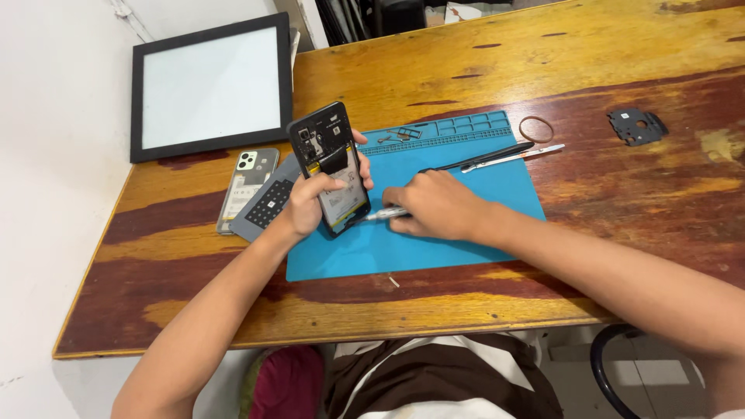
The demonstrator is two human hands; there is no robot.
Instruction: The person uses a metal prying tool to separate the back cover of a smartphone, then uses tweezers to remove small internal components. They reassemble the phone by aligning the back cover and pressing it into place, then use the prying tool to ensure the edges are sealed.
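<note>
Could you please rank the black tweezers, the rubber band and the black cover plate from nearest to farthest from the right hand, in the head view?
From the right hand:
1. Black tweezers, just beyond it on the blue mat.
2. Rubber band, off the mat's far right corner.
3. Black cover plate, far right on the table.

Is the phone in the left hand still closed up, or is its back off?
Back off. The phone in the left hand shows its bare battery and circuit parts; the right hand holds a screwdriver to it.

A black-framed white panel, rubber band and black plate lie apart.
</note>
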